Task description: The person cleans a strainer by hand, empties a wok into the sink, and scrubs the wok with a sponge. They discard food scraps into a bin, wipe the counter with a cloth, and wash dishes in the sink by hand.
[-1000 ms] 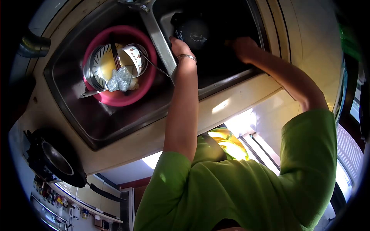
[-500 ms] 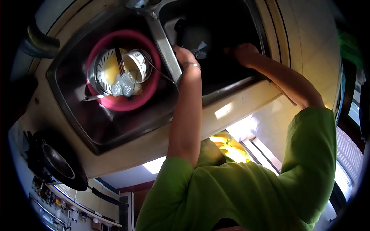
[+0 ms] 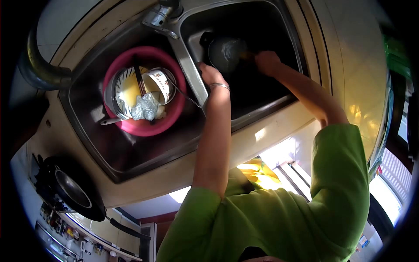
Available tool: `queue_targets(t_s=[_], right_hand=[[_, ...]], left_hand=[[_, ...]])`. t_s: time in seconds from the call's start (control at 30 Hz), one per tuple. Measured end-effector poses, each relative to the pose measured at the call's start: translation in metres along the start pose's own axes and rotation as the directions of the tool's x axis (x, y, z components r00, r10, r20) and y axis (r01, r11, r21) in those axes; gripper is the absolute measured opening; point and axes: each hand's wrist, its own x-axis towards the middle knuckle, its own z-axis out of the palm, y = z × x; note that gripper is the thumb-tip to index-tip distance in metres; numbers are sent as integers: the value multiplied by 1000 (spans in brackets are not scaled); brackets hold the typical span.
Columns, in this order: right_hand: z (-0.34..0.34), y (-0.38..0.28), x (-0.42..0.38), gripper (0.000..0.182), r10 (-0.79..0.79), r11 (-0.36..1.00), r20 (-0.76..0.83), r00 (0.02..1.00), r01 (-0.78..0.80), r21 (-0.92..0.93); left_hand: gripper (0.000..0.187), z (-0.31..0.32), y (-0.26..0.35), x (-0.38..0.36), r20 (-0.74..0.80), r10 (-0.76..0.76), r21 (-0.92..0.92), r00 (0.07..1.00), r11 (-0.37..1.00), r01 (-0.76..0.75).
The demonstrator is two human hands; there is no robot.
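My left hand [image 3: 212, 75], with a bracelet at its wrist, is in the right sink basin beside the metal divider [image 3: 185, 56]. Shadow hides most of its fingers. Deeper in the basin lies a round greyish vessel [image 3: 224, 54] with a pale patch inside and a dark knob or handle at its upper left. My right hand [image 3: 267, 63] is closed to the right of this vessel. A dim brownish shape [image 3: 248, 56] reaches from its fingers toward the vessel; its kind is too dark to make out.
In the left basin stands a pink tub [image 3: 176, 107] with a bowl [image 3: 158, 86], a striped plate [image 3: 127, 89], chopsticks [image 3: 139, 81] and crumpled clear plastic [image 3: 145, 106]. The faucet [image 3: 156, 16] is behind the divider. A black pan [image 3: 74, 190] sits at lower left.
My right hand has moved slightly left, toward the vessel, and the brownish shape now shows at its fingers. My left hand stays by the divider. The whole view has shifted a little.
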Motion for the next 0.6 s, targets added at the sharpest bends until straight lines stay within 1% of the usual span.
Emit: queue_targets(t_s=[0.03, 0.1, 0.13, 0.17, 0.23, 0.27, 0.3, 0.37, 0.43, 0.47, 0.5, 0.53, 0.57, 0.6], right_hand=[[-5, 4, 5, 19, 37, 999, -7, 999, -37, -28], [22, -5, -18, 19, -113, 983, -25, 993, 108, -147], [29, -7, -31, 19, -73, 992, -150, 986, 57, -109], [24, 0, -27, 19, -72, 991, -141, 987, 56, -118], [-9, 22, -4, 18, -62, 960, -46, 997, 47, -277], [-30, 27, 9, 18, -165, 908, -93, 982, 114, -403], [-49, 30, 20, 17, -270, 835, -116, 956, 172, -523], [-91, 18, 39, 17, -465, 669, -42, 885, 320, -671], [-100, 14, 77, 20, -563, 637, -112, 819, 344, -689], [-99, 16, 85, 20, -575, 628, -111, 811, 351, -694], [-96, 22, 88, 23, -602, 616, -136, 787, 349, -706], [-89, 29, 83, 27, -623, 610, -156, 767, 351, -711], [-83, 45, 70, 33, -511, 691, -192, 838, 267, -671], [-82, 58, 47, 37, -439, 742, -229, 869, 206, -638]], left_hand=[[62, 0, 0, 0, 45, 11, -28, 999, 1000, -10], [64, 2, 4, 4, 134, 40, -95, 990, 995, -27], [64, 2, 4, 5, 137, 36, -96, 990, 995, -23], [63, 2, 3, 6, 100, 12, -62, 995, 998, -5], [64, 3, 2, 5, 28, -17, 2, 999, 1000, 17], [63, 4, -1, 8, 57, 50, -72, 997, 996, -46], [64, 3, -1, 12, 94, 54, -85, 994, 995, -46], [62, 7, 0, 14, 9, -84, -70, 996, 994, 84], [60, 9, -13, 25, -37, 83, -54, 996, 995, -85], [58, 10, -17, 27, -47, 141, -68, 989, 987, -144], [58, 11, -15, 30, -51, 144, -65, 988, 987, -148], [59, 10, -16, 33, -16, 93, -22, 996, 995, -93], [59, 6, -20, 34, 15, 31, 22, 999, 999, -31], [61, -1, -6, 12, 118, 66, 37, 991, 997, -71]])
